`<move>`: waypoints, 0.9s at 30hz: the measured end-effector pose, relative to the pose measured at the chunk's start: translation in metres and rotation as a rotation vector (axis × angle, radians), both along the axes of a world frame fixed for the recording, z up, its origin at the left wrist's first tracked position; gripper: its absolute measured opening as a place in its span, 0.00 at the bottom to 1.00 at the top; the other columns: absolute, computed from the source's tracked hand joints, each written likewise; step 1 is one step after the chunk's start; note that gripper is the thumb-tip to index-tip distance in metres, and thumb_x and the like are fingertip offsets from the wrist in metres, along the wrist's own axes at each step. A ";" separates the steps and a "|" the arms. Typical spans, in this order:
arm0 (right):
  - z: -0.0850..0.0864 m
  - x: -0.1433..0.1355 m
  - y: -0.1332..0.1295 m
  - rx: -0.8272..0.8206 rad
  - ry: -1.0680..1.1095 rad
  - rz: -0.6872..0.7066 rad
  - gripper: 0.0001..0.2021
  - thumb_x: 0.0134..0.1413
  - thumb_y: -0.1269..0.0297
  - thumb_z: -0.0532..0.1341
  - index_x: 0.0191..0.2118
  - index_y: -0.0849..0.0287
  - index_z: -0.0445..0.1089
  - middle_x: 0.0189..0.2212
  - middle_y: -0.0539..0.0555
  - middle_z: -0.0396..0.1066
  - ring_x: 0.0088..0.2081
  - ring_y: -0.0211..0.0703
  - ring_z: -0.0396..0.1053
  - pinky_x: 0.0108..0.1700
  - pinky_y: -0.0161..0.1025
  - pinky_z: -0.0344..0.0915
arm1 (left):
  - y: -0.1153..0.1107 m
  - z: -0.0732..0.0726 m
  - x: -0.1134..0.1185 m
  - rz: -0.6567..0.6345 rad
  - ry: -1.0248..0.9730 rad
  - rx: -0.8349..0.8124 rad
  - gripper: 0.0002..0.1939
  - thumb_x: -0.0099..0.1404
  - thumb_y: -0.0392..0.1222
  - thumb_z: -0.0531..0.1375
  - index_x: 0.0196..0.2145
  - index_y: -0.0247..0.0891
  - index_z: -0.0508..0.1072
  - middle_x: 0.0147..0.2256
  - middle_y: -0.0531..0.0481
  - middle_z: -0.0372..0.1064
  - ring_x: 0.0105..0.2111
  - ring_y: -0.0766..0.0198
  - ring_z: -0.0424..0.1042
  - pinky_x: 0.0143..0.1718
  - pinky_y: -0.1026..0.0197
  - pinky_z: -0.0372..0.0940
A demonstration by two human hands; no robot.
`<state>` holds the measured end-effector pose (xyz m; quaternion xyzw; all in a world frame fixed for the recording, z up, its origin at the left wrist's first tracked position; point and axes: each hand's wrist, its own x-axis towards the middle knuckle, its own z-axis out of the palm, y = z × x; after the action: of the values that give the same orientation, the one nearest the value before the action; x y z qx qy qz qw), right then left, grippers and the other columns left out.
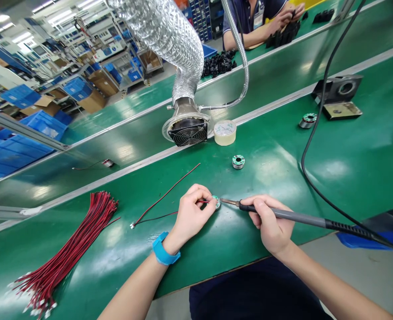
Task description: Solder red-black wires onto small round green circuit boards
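Note:
My left hand (196, 211), with a blue wristband, pinches a red wire at a small round green-topped part (217, 203). The wire pair runs left to a white connector (132, 226), its other red wire loose on the mat. My right hand (272, 220) is closed round a soldering iron (292, 216), whose tip is right beside the round part; whether they touch is unclear. Another round part (238, 162) lies farther back. At the left is a big bundle of red and black wires (73, 249) with white connectors.
A fan on a silver duct (188, 129) hangs behind, beside a tape roll (224, 133). Another round part (307, 120) and a metal stand (341, 95) are back right. The iron's black cable (304, 155) loops at the right. A person works across the bench.

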<state>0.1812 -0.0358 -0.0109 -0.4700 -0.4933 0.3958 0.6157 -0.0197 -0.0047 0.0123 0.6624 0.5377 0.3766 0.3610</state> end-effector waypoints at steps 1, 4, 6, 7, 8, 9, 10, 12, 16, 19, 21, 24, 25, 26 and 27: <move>0.000 0.000 0.000 -0.003 -0.019 0.010 0.18 0.70 0.55 0.58 0.34 0.59 0.80 0.13 0.46 0.62 0.15 0.36 0.59 0.18 0.34 0.55 | 0.000 0.000 0.000 0.003 0.004 0.003 0.09 0.64 0.40 0.66 0.27 0.38 0.75 0.36 0.47 0.71 0.31 0.66 0.68 0.25 0.65 0.58; -0.002 0.000 -0.001 0.004 -0.067 0.025 0.18 0.71 0.56 0.58 0.35 0.58 0.80 0.13 0.45 0.62 0.15 0.36 0.59 0.20 0.35 0.56 | -0.001 0.000 0.002 0.021 0.017 0.016 0.09 0.64 0.39 0.66 0.27 0.39 0.74 0.36 0.48 0.71 0.31 0.66 0.69 0.26 0.64 0.59; -0.003 0.000 -0.001 0.020 -0.086 0.022 0.17 0.71 0.56 0.57 0.35 0.58 0.80 0.14 0.45 0.63 0.16 0.36 0.60 0.21 0.35 0.58 | -0.003 0.000 0.004 0.035 0.033 0.031 0.09 0.64 0.38 0.66 0.26 0.39 0.74 0.35 0.48 0.71 0.31 0.66 0.69 0.25 0.64 0.58; -0.003 0.000 -0.001 0.027 -0.093 0.021 0.17 0.71 0.57 0.57 0.36 0.58 0.80 0.14 0.46 0.63 0.16 0.36 0.60 0.21 0.35 0.58 | -0.003 0.000 0.005 0.039 0.039 0.041 0.09 0.64 0.37 0.66 0.26 0.39 0.73 0.35 0.48 0.71 0.31 0.66 0.69 0.25 0.64 0.58; -0.003 0.001 -0.002 0.033 -0.097 0.022 0.17 0.71 0.57 0.57 0.36 0.57 0.80 0.15 0.46 0.64 0.16 0.36 0.61 0.21 0.35 0.59 | -0.004 0.000 0.005 0.042 0.044 0.051 0.09 0.64 0.36 0.66 0.26 0.39 0.73 0.35 0.48 0.71 0.32 0.65 0.69 0.26 0.63 0.58; -0.004 0.001 -0.002 0.038 -0.098 0.019 0.17 0.72 0.58 0.57 0.36 0.57 0.80 0.15 0.46 0.64 0.16 0.36 0.61 0.21 0.35 0.59 | -0.004 0.000 0.006 0.044 0.047 0.059 0.09 0.64 0.36 0.66 0.27 0.39 0.73 0.35 0.49 0.71 0.32 0.65 0.69 0.27 0.63 0.58; -0.003 0.001 -0.002 0.042 -0.093 0.012 0.16 0.72 0.58 0.57 0.36 0.57 0.80 0.15 0.46 0.64 0.16 0.36 0.61 0.21 0.35 0.59 | -0.005 0.001 0.006 0.044 0.049 0.068 0.09 0.64 0.36 0.65 0.27 0.39 0.73 0.35 0.49 0.71 0.33 0.65 0.70 0.27 0.63 0.59; -0.003 0.001 -0.003 0.047 -0.071 -0.010 0.17 0.72 0.58 0.57 0.37 0.57 0.80 0.15 0.45 0.64 0.16 0.36 0.61 0.21 0.35 0.59 | -0.005 0.001 0.007 0.046 0.057 0.078 0.09 0.65 0.36 0.65 0.27 0.39 0.73 0.35 0.49 0.71 0.33 0.64 0.70 0.28 0.63 0.60; -0.003 0.000 -0.003 0.049 -0.052 -0.039 0.17 0.72 0.58 0.57 0.36 0.58 0.80 0.15 0.45 0.63 0.16 0.36 0.60 0.21 0.36 0.59 | -0.005 0.001 0.007 0.048 0.078 0.093 0.10 0.65 0.36 0.65 0.27 0.39 0.72 0.35 0.49 0.71 0.34 0.64 0.71 0.29 0.63 0.61; -0.004 0.000 -0.004 0.059 -0.078 -0.038 0.17 0.72 0.58 0.57 0.37 0.57 0.80 0.15 0.45 0.63 0.16 0.36 0.62 0.22 0.36 0.60 | -0.005 0.001 0.007 0.046 0.086 0.108 0.10 0.66 0.36 0.65 0.27 0.39 0.72 0.35 0.49 0.71 0.34 0.64 0.71 0.29 0.63 0.61; -0.005 0.001 -0.005 0.068 -0.103 -0.038 0.16 0.72 0.59 0.57 0.38 0.57 0.80 0.16 0.46 0.64 0.17 0.37 0.63 0.23 0.36 0.61 | -0.005 0.000 0.007 0.046 0.092 0.120 0.10 0.65 0.36 0.65 0.27 0.39 0.71 0.34 0.49 0.71 0.34 0.65 0.70 0.29 0.63 0.61; -0.006 0.001 -0.005 0.114 -0.171 -0.062 0.15 0.73 0.61 0.56 0.40 0.55 0.80 0.18 0.46 0.66 0.19 0.38 0.65 0.25 0.37 0.63 | -0.005 0.001 0.007 0.039 0.097 0.130 0.10 0.65 0.35 0.65 0.26 0.39 0.71 0.34 0.50 0.71 0.34 0.65 0.70 0.30 0.63 0.61; -0.005 0.002 -0.003 0.147 -0.203 -0.079 0.14 0.73 0.63 0.56 0.41 0.55 0.80 0.20 0.47 0.67 0.20 0.38 0.65 0.26 0.37 0.64 | -0.005 0.001 0.007 0.037 0.097 0.131 0.10 0.65 0.35 0.64 0.26 0.39 0.71 0.34 0.50 0.71 0.34 0.65 0.70 0.30 0.63 0.61; -0.004 0.002 -0.001 0.188 -0.241 -0.098 0.13 0.73 0.64 0.56 0.42 0.55 0.80 0.21 0.47 0.68 0.21 0.38 0.66 0.27 0.37 0.65 | -0.005 0.001 0.007 0.035 0.097 0.133 0.10 0.65 0.35 0.64 0.26 0.39 0.71 0.34 0.50 0.71 0.34 0.65 0.70 0.31 0.63 0.61; -0.002 0.003 0.003 0.234 -0.284 -0.112 0.12 0.72 0.66 0.57 0.44 0.56 0.79 0.23 0.48 0.70 0.22 0.38 0.67 0.28 0.37 0.65 | -0.004 0.001 0.007 0.033 0.099 0.132 0.10 0.65 0.35 0.64 0.27 0.39 0.71 0.34 0.50 0.71 0.34 0.65 0.70 0.31 0.63 0.61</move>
<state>0.1844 -0.0325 -0.0128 -0.4731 -0.5909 0.2307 0.6114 -0.0129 -0.0092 0.0129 0.6934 0.5397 0.3842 0.2832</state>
